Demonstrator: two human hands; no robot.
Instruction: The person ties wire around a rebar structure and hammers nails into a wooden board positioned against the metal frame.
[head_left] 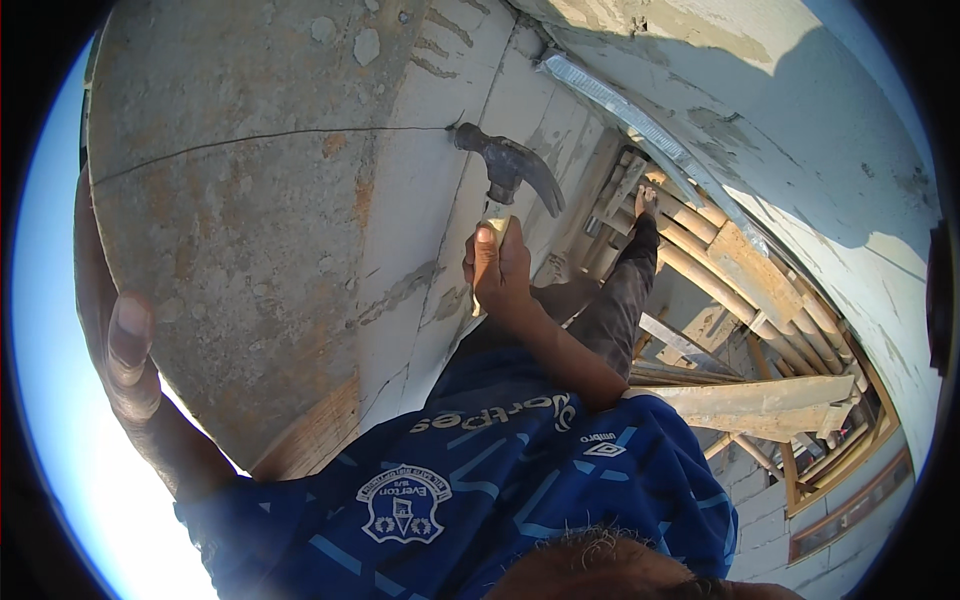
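My right hand (498, 268) is closed round the pale handle of a claw hammer (508, 165), thumb along the handle. The hammer's dark metal head is up against pale wall blocks (420, 200), its face beside a small dark spot and the claw pointing right. At the far left, my left hand (132, 350) grips the edge of a large, worn, cement-stained board (240, 270). Its thumb rests on the near side, and the fingers are mostly hidden behind. A thin dark line, either wire or crack, crosses the board to the hammer's face.
My bare foot (647, 202) stands on wooden poles (690, 240) at the right, with gaps between them. Planks (750, 405) lie below. A pale wall (790, 110) rises at the upper right, and a long metal strip (640, 125) runs along it. Bright sky shows at left.
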